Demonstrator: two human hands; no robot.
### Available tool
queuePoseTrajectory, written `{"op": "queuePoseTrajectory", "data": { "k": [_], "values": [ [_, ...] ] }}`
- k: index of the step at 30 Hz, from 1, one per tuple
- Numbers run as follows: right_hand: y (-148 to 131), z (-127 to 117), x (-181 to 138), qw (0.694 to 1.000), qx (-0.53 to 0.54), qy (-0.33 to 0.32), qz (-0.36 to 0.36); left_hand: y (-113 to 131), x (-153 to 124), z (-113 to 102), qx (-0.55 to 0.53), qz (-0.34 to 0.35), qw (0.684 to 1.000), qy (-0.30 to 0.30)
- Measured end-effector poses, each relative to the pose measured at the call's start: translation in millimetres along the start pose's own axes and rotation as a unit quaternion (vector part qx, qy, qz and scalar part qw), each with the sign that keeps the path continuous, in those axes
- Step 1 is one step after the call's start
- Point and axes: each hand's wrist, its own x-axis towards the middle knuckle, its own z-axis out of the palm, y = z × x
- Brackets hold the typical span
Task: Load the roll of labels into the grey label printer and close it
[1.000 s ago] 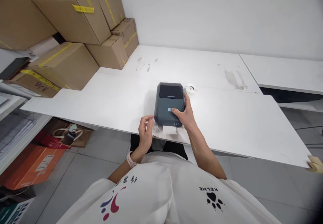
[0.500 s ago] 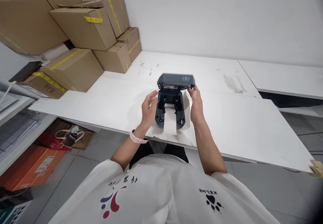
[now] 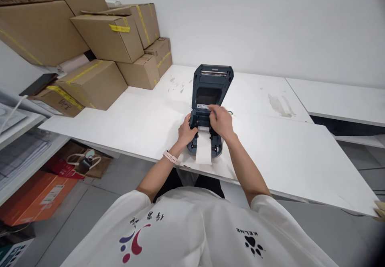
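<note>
Swung further up since the earlier frame, the lid [image 3: 226, 86] of the printer [image 3: 217, 141] now leans back well open; the right hand [image 3: 223, 121] has left its edge for the bay, and the left hand [image 3: 186, 131] has closed in on the printer's left side. There, the left fingers lie along the outer wall while the thumb hooks over the rim, gripping that side, likely to keep the light body from sliding. The right fingers are bent over the printer's rear right part, the index stretched across near the hinge; they are slightly blurred, and I cannot tell whether they grasp anything. Coming from above suits them, since the raised lid leaves the bay reachable. Between the hands, a white paper strip [image 3: 203, 148] runs down the printer's middle and out over its front edge, seemingly lying where the shut lid would cover it. The printer itself sits on the white table [image 3: 276, 154], near the edge by the person's body, probably for easy reach. Behind and to the left of the printer, well apart, cardboard boxes [image 3: 96, 38] are stacked, leaving elbow room around it.
</note>
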Motion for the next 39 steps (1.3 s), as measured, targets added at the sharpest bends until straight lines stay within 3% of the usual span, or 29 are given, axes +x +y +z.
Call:
{"op": "queuePoseTrajectory", "data": {
  "k": [3, 7, 10, 13, 15, 17, 19, 22, 26, 31, 39],
  "values": [
    [-6, 17, 1, 0.98, -0.06, -0.187, -0.014, 2, -1, -1, 0.036, 0.006, 0.999, 0.009],
    [-12, 31, 9, 0.956, -0.056, -0.286, -0.034, 1, 0, 0, 0.037, 0.004, 0.999, 0.015],
    [-10, 13, 7, 0.942, -0.018, -0.328, -0.074, -1, 0, 1, 0.025, 0.008, 0.999, 0.024],
    [12, -27, -15, 0.924, 0.122, -0.346, -0.105, -4, 0, 1, 0.013, 0.011, 1.0, 0.018],
    [38, -55, -41, 0.905, 0.26, -0.327, -0.081, -4, -1, 1, 0.005, 0.01, 1.0, 0.016],
    [69, -75, -68, 0.901, 0.352, -0.253, -0.029, -3, -2, 1, 0.001, 0.009, 1.0, 0.016],
    [98, -84, -91, 0.907, 0.369, -0.199, 0.034, -2, -2, 1, 0.001, 0.007, 1.0, 0.016],
    [132, -79, -108, 0.914, 0.344, -0.174, 0.125, -2, -2, 2, -0.002, 0.004, 1.0, 0.019],
    [159, -51, -100, 0.898, 0.39, -0.102, 0.178, -4, -1, 3, -0.008, 0.005, 1.0, 0.022],
    [174, -20, -79, 0.905, 0.389, -0.014, 0.172, -8, 0, 5, -0.013, 0.017, 0.999, 0.026],
    [182, -26, -44, 0.92, 0.357, -0.007, 0.163, -9, 1, 5, 0.005, 0.027, 0.999, 0.025]
  ]
}}
